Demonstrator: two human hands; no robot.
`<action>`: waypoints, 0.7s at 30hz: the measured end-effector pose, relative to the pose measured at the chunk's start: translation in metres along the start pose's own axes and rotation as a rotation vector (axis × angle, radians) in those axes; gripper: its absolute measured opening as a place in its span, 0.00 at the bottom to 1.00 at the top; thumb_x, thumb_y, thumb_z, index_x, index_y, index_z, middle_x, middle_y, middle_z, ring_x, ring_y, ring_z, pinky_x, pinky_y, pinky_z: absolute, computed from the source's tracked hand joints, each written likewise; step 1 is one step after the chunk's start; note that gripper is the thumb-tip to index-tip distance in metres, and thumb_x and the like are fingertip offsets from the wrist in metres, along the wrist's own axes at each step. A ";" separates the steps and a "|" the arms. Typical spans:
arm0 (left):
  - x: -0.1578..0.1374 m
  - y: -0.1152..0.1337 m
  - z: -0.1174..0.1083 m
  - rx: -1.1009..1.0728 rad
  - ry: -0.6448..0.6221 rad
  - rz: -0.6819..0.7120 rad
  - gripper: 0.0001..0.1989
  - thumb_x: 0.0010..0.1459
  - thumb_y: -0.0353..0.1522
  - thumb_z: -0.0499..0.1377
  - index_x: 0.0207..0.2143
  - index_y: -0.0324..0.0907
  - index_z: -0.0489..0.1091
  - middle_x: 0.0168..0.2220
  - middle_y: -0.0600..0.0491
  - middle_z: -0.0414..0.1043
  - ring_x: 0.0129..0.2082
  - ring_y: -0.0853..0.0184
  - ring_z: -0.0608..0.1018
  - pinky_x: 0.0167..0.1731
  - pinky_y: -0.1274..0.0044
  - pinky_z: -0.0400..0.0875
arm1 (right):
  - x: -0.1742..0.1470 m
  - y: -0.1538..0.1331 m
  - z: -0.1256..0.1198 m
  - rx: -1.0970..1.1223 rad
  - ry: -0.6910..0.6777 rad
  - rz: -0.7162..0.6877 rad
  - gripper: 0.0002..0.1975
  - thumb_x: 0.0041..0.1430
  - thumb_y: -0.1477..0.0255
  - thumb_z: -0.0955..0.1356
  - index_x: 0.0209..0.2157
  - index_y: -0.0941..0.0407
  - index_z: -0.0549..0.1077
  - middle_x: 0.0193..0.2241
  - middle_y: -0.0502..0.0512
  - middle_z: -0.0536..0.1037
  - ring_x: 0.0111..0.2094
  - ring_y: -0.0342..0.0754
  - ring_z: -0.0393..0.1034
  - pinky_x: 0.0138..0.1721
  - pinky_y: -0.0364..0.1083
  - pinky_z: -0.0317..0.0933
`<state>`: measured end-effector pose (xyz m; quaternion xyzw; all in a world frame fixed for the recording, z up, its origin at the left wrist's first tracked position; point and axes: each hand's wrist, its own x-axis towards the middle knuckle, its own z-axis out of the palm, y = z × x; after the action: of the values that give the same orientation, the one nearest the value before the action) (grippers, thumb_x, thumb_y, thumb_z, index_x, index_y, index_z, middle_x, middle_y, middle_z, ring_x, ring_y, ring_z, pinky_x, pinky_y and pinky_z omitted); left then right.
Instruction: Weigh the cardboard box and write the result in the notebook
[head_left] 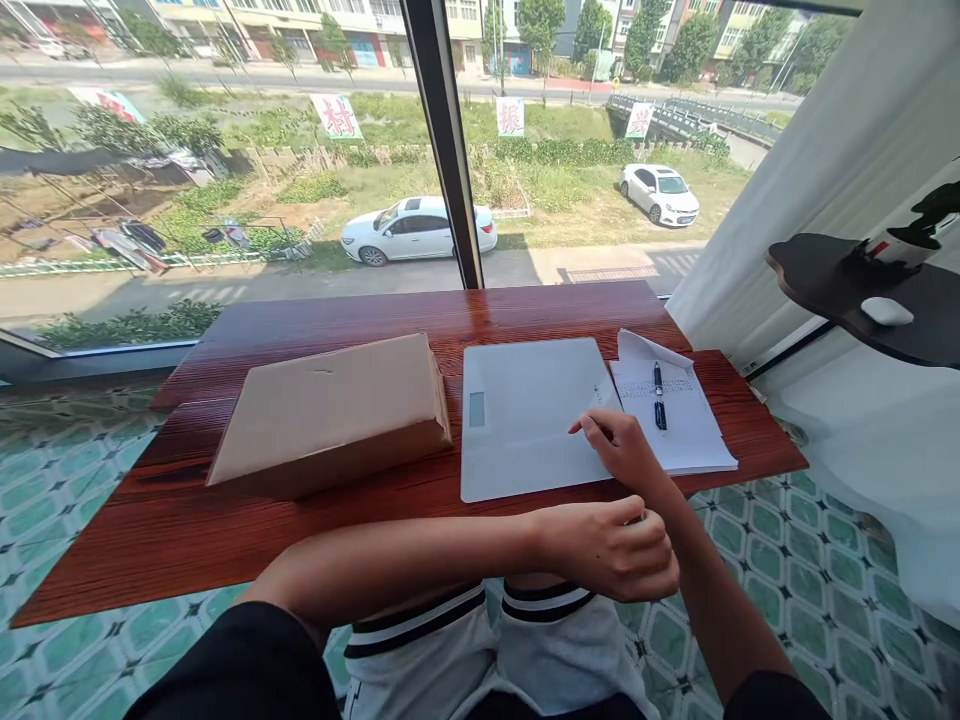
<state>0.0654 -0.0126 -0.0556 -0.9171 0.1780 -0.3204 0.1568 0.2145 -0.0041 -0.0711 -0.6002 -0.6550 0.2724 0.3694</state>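
Observation:
My right hand (621, 447) is over the lower right part of a flat, pale glass-topped scale (525, 415) with a small grey display (477, 409) on its left side. Its fingers are loosely bent and a little apart, with nothing seen between them. Whether the fingertips touch the glass I cannot tell. Nearer to me, my left hand (619, 550) is closed in a fist, above my lap and just off the table's front edge. Nothing shows in it. A closed brown cardboard box (337, 405) lies left of the scale.
Right of the scale lies a notepad (686, 445) with handwriting, its top sheet folded back, and a black pen (659, 395) on it. All rest on a reddish-brown wooden table (187, 510) by a window. A dark side shelf (832, 270) holds a white mouse-shaped object (886, 311).

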 end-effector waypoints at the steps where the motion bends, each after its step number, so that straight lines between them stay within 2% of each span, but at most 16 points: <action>1: 0.003 0.000 0.006 -0.021 -0.010 0.012 0.09 0.66 0.30 0.56 0.43 0.42 0.76 0.38 0.49 0.76 0.38 0.66 0.73 0.38 0.71 0.64 | -0.002 0.002 -0.002 -0.005 0.012 0.000 0.25 0.70 0.57 0.59 0.35 0.58 0.80 0.22 0.48 0.66 0.24 0.39 0.55 0.31 0.44 0.50; 8: 0.027 0.003 0.043 -0.158 -0.110 0.039 0.10 0.68 0.31 0.53 0.44 0.42 0.74 0.39 0.47 0.74 0.39 0.64 0.70 0.36 0.69 0.59 | -0.013 0.018 -0.019 -0.054 0.059 0.023 0.25 0.71 0.56 0.59 0.35 0.57 0.80 0.26 0.52 0.73 0.26 0.42 0.60 0.32 0.45 0.53; 13: 0.040 0.003 0.060 -0.196 -0.111 0.034 0.10 0.67 0.29 0.52 0.41 0.42 0.73 0.36 0.48 0.70 0.37 0.65 0.68 0.33 0.70 0.55 | -0.020 0.028 -0.032 -0.095 0.115 0.027 0.25 0.71 0.57 0.59 0.35 0.57 0.80 0.25 0.51 0.73 0.25 0.41 0.61 0.32 0.45 0.54; 17: 0.040 0.005 0.072 -0.129 -0.059 -0.028 0.11 0.67 0.28 0.50 0.40 0.42 0.73 0.39 0.47 0.72 0.39 0.65 0.70 0.36 0.70 0.58 | -0.023 0.042 -0.048 -0.135 0.161 0.014 0.24 0.71 0.57 0.60 0.35 0.57 0.80 0.23 0.50 0.71 0.24 0.40 0.59 0.31 0.44 0.54; 21: 0.034 0.010 0.084 -0.008 -0.084 -0.101 0.11 0.66 0.30 0.52 0.46 0.42 0.74 0.48 0.44 0.74 0.47 0.62 0.73 0.42 0.68 0.63 | -0.018 0.057 -0.076 -0.237 0.258 0.065 0.22 0.68 0.54 0.62 0.33 0.57 0.76 0.25 0.50 0.71 0.25 0.40 0.60 0.31 0.43 0.55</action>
<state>0.1420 -0.0216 -0.1040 -0.9382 0.1261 -0.2883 0.1439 0.3098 -0.0211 -0.0752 -0.6903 -0.6099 0.1257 0.3683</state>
